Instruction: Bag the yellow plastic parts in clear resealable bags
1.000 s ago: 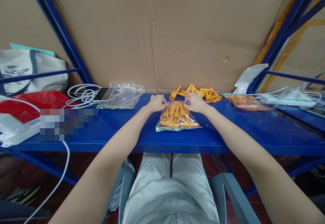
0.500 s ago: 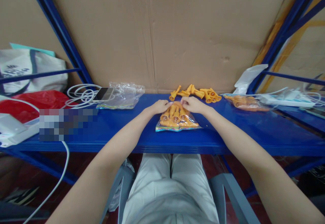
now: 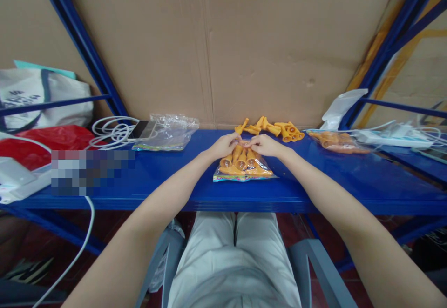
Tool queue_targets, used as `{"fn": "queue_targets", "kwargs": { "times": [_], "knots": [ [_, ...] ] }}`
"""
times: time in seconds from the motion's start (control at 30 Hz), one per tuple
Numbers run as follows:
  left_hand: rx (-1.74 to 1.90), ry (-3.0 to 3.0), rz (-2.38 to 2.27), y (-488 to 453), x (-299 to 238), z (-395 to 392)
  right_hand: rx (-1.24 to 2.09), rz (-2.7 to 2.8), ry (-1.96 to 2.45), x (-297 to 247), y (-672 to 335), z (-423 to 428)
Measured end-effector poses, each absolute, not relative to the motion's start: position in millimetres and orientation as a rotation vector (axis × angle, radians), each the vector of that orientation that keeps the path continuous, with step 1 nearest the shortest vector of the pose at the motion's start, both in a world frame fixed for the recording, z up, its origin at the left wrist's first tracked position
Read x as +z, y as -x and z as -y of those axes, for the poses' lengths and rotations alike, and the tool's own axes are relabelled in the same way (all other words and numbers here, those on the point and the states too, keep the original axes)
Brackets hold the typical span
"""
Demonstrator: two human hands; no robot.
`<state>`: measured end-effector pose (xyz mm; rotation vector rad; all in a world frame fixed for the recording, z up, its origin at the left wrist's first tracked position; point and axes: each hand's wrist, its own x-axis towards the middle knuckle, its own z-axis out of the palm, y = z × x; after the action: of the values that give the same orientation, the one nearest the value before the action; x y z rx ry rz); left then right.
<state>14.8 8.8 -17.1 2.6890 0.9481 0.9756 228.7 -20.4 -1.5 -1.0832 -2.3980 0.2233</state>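
Clear plastic bag (image 3: 244, 177) glossy; yellow pieces (image 3: 270, 127) smooth plastic; tabletop (image 3: 167, 173) glossy; cardboard panel (image 3: 272, 43) matt (faintly creased)

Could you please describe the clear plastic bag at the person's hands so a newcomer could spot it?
Find the long blue table before the brown cardboard panel. Near the table's middle lies a clear plastic bag of orange, flared pieces, its near edge multicoloured. Unlike the clear orange-filled bag farther right, it has the left hand and right hand at its far end.
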Motion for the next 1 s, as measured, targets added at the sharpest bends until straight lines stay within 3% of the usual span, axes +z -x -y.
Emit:
{"fn": "queue_targets", "kwargs": {
  "times": [0.2, 0.47, 0.7, 1.0],
  "knots": [
    [0.862, -2.812, -0.976, -14.7, -11.7, -6.8, 0.421, 2.24, 1.12, -0.9, -226.0, 21.6],
    [0.62, -2.794, -1.201, -17.1, -0.8, 1.5, 1.003, 1.786, 1.115, 7.0, -231.1, 28.5],
    [0.39, -2.722, -1.305, -19.7, 8.1, 9.8, 1.285, 1.579, 1.06, 7.7, -228.0, 36.4],
    [0.608, -2.789, -1.054, -13.2, -7.7, -1.7, 1.462, 1.616, 1.196, 15.4, -230.6, 43.5]
  ]
}}
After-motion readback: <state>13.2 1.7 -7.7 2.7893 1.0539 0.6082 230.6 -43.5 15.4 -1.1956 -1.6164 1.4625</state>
